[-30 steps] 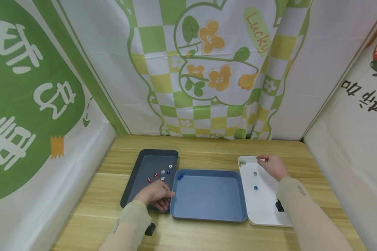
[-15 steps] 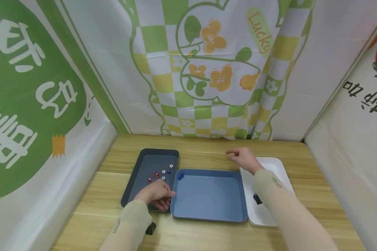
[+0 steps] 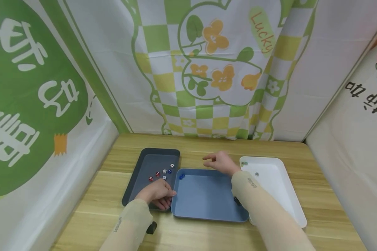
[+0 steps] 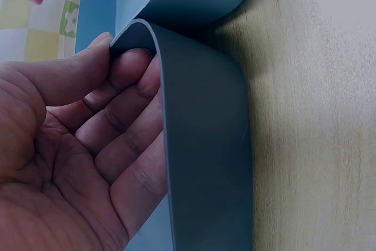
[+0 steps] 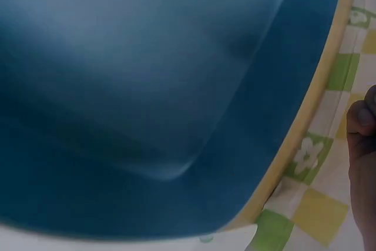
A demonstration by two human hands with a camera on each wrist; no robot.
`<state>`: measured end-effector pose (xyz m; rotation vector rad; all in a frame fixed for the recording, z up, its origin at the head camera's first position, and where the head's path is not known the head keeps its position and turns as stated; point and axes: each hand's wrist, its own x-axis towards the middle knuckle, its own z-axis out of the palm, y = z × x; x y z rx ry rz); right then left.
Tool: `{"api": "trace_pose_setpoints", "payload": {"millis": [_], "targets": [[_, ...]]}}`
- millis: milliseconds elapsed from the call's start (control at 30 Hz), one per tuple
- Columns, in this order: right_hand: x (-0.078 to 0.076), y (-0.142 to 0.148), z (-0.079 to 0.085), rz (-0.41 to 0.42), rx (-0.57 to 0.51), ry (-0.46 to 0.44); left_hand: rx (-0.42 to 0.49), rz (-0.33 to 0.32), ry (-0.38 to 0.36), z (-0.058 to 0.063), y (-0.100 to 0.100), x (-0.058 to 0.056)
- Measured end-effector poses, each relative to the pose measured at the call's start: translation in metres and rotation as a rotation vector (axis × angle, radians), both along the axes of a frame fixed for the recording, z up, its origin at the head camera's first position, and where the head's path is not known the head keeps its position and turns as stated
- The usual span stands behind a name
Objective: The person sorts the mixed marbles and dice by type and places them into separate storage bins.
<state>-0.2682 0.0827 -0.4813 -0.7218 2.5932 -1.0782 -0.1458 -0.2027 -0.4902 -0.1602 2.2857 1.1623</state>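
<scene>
My left hand [image 3: 158, 193] grips the near right corner of the dark grey tray [image 3: 135, 181]; in the left wrist view its fingers [image 4: 132, 145] curl inside the wall and the thumb lies at the rim. In that tray lie red dice [image 3: 150, 179], white dice [image 3: 164, 171] and a blue die [image 3: 169, 171]. My right hand [image 3: 221, 162] is above the far edge of the blue tray [image 3: 207, 198], index finger and thumb apart with nothing visible between them. Small blue dice [image 3: 182, 176] sit in that tray's far left corner. The right wrist view catches part of the right hand [image 5: 364, 145] at its edge.
A white tray [image 3: 279, 181] stands to the right, partly covered by the right sleeve [image 3: 248, 188]. It holds small greenish pieces [image 3: 244, 163] at its far left corner and a clear piece [image 3: 257, 174]. Wooden tabletop [image 3: 194, 148] surrounds the trays; printed curtain [image 3: 207, 115] hangs behind.
My right hand has moved left from over the white tray to above the blue tray's far edge. The left hand keeps its place on the dark grey tray.
</scene>
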Motion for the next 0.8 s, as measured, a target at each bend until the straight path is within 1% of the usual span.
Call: {"api": "trace_pose_setpoints", "payload": {"millis": [100,200,433,600,800], "targets": [[0.002,-0.012,-0.003,0.038,-0.001,0.016,-0.003,0.002,0.001,0.000,0.000,0.000],[0.004,-0.022,-0.007,0.066,0.014,0.006,-0.006,0.005,-0.001,0.000,0.000,0.000],[0.012,-0.042,-0.016,0.109,0.025,0.009,-0.007,0.010,-0.021,-0.001,0.001,-0.002],[0.015,-0.051,-0.023,0.133,0.016,0.015,-0.001,0.008,-0.020,-0.002,0.000,-0.002],[0.019,-0.058,-0.035,0.158,0.027,-0.008,0.006,0.002,-0.023,-0.001,-0.001,-0.002]]}}
